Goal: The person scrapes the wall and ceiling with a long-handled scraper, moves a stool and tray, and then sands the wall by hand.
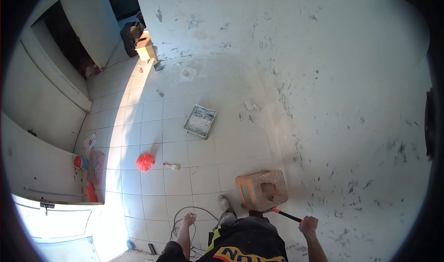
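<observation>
My right hand (309, 225) is closed round the end of a black and red handle (287, 214), low in the view. The handle's red end lies by the lower edge of a speckled tan stool (262, 190); what it leads to is hidden. My left hand (188, 219) is held over the tiled floor (175, 202) near a looped black cable (175, 227). Its fingers are bent together around something small and pale that I cannot make out. A paint tray (200, 121) with dark smears lies in the middle of the floor.
A red plastic bag (145, 162) and a brush (171, 166) lie on the tiles at left. Pale pieces (249, 105) lie near the patchy wall (342, 123). A small wooden table (145, 48) stands at the back. A bucket (81, 162) is by the left wall.
</observation>
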`<state>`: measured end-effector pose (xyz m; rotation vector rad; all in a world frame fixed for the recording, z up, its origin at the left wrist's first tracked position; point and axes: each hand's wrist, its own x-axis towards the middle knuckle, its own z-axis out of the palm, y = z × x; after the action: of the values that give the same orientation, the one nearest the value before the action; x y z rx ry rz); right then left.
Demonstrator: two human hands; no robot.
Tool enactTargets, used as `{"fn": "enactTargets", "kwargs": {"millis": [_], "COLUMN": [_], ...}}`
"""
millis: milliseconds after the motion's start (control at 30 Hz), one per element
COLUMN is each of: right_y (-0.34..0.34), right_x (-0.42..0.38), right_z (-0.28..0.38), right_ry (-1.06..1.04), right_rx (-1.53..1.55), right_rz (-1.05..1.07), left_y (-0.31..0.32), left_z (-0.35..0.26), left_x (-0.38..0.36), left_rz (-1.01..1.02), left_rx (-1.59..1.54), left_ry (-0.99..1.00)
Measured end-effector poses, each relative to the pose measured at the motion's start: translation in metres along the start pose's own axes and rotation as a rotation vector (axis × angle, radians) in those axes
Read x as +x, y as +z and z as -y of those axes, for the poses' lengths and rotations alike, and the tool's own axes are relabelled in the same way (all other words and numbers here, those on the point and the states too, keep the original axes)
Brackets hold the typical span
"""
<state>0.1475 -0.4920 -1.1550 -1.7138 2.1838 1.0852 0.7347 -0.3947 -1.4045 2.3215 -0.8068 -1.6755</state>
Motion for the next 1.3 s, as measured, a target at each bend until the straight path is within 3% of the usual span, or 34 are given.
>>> {"fn": "enactTargets", "kwargs": {"millis": [200,367,433,467,533,633,733,933,967,1067,1133,1300], "right_y": [-0.099,-0.123,-0.136,-0.148,-0.169,-0.193,-0.233,-0.303,-0.303,-0.295,-0.286,-0.335], "right_x": [0.047,0.084,0.090,0.092,0.098,0.119,0.143,0.232,0.260,0.354,0.425,0.585], "right_z": [0.109,0.198,0.225,0.231,0.237,0.235,0.210,0.144,0.143,0.163,0.189,0.271], "right_ry": [-0.276,-0.402,-0.448,-0.488,-0.502,-0.517,-0.582,-0.566,-0.558,-0.605,-0.659,-0.751], "right_rx": [0.063,0.171,0.155,0.150,0.153,0.183,0.139,0.247,0.329,0.479,0.582,0.698], "right_rz": [-0.153,-0.258,-0.253,-0.220,-0.203,-0.184,-0.125,0.020,0.064,0.101,0.075,0.119], "left_y": [0.010,0.012,0.021,0.018,0.011,0.018,0.022,0.037,0.034,0.026,0.026,0.055], "left_z": [0.012,0.009,0.035,0.028,0.006,0.016,0.006,-0.012,-0.021,-0.086,-0.155,-0.371], "left_x": [-0.019,-0.030,-0.020,-0.025,-0.045,-0.046,-0.064,-0.045,-0.032,0.016,0.060,0.214], "left_rz": [-0.071,-0.101,-0.111,-0.116,-0.150,-0.236,-0.246,-0.015,0.062,-0.030,-0.243,-0.320], "left_rx": [-0.180,-0.316,-0.255,-0.256,-0.496,-0.632,-0.587,-0.376,-0.294,-0.355,-0.384,-0.417], "left_ry": [0.004,-0.102,0.159,0.151,-0.124,-0.124,-0.282,-0.440,-0.478,-0.467,-0.335,-0.126]}}
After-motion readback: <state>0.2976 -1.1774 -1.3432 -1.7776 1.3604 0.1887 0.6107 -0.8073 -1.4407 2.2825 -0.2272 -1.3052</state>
